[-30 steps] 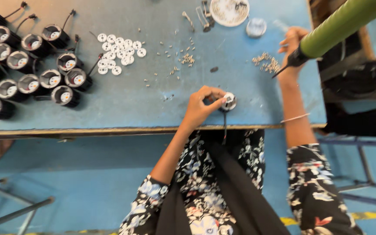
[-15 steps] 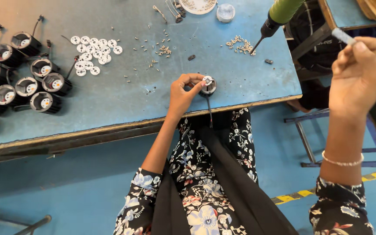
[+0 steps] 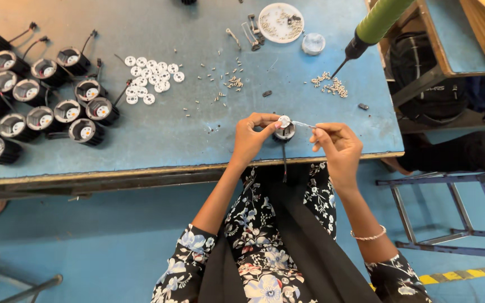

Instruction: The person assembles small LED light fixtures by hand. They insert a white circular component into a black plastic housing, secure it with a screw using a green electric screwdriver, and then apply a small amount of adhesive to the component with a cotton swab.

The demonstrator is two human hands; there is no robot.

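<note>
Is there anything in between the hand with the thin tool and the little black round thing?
Nothing visible. The right hand points thin tweezers straight at the small black housing, which the left hand steadies near the table's front edge. Only bare blue tabletop lies between them; the loose screws sit farther back.

A blue worktop (image 3: 158, 132) carries black lamp housings (image 3: 40, 109) at its left, white discs (image 3: 151, 77), scattered screws (image 3: 330, 85), a white dish (image 3: 280, 22) and a small cup (image 3: 313, 44).

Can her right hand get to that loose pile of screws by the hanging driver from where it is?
Probably yes. The right hand is pinching a thin tool, but only bare blue table lies between it and the screw pile; the hanging screwdriver sits just beside it.
</note>
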